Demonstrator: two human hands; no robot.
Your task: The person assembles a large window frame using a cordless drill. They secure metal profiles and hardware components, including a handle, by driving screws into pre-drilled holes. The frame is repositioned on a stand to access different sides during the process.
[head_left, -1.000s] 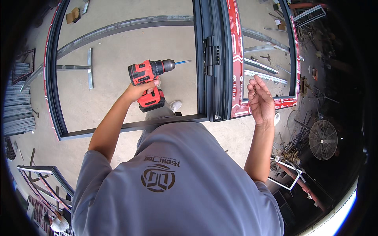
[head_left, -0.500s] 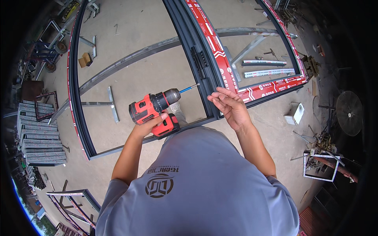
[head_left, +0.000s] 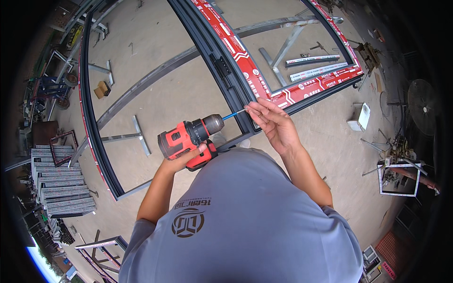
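I've got the left hand (head_left: pixel 181 158) wrapped tight round the grip of the red cordless drill (head_left: pixel 188 137), which is held level, chuck pointing right. Its blue-shanked bit (head_left: pixel 234 114) runs straight to my right hand (head_left: pixel 273 125) — fingers drawn together, tips pinching at the bit's end, though whatever sits between them is too small for me to make out. All of this hangs just over the dark middle bar of the big window frame (head_left: pixel 226 78) lying flat on the concrete — red protective film (head_left: pixel 245 66) along its edge, beside the right hand.
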